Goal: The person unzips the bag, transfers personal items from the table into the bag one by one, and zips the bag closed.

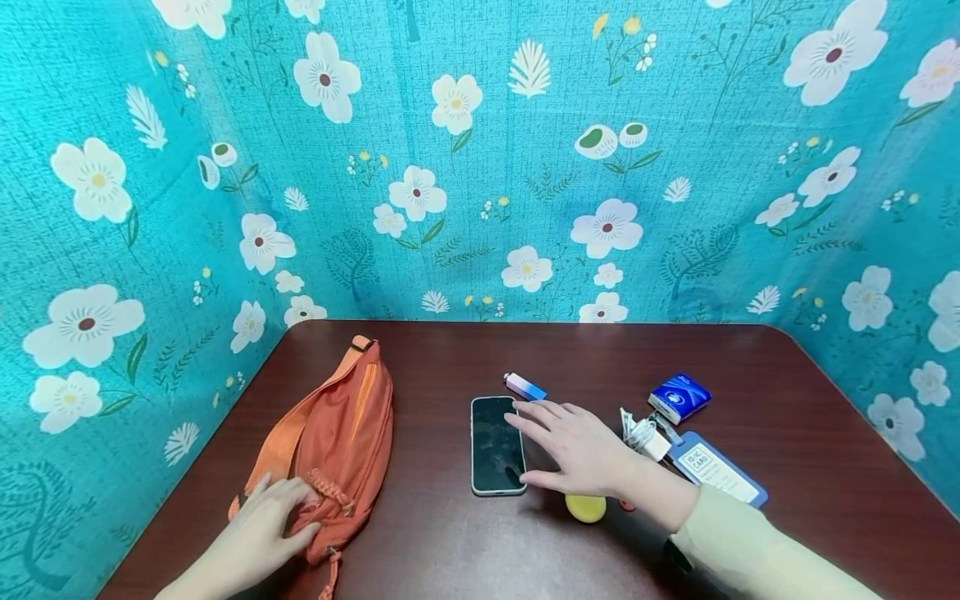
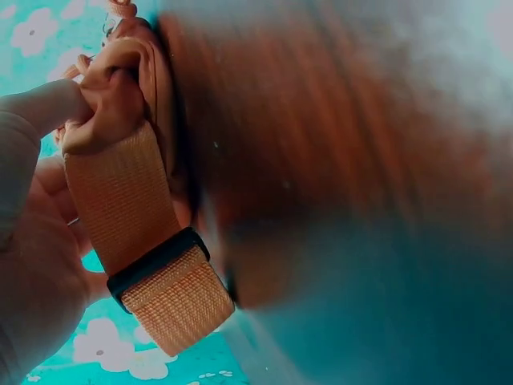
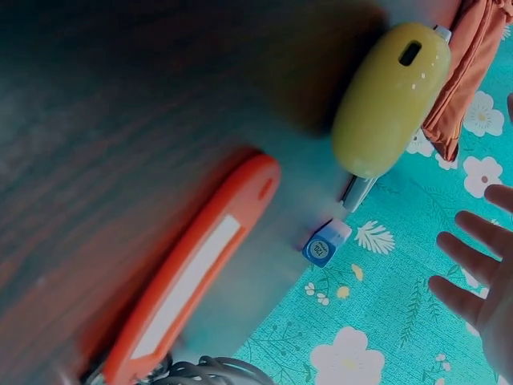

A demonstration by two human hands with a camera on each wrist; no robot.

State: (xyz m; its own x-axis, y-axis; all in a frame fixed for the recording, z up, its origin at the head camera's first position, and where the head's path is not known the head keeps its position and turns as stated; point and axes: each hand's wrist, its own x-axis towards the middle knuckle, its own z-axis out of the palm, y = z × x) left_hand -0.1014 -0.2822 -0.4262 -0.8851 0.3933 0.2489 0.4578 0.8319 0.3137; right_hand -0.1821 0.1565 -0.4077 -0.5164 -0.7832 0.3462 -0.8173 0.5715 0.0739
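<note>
The orange bag [image 1: 348,454] lies on the left of the table [image 1: 427,533]. It looks soft and light, easy to hold by its near end, where the left hand [image 1: 258,525] pinches it. To the right, the phone [image 1: 493,446] looks hard, slippery and breakable, best held by its long sides. The right hand [image 1: 573,446] spreads over its right edge, holding nothing.

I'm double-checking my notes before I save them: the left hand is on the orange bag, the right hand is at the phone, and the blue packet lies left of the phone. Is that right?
Not quite: the head view shows the blue packet right of the phone. The left hand is on the orange bag, and the right hand is at the phone, as you said.
</note>
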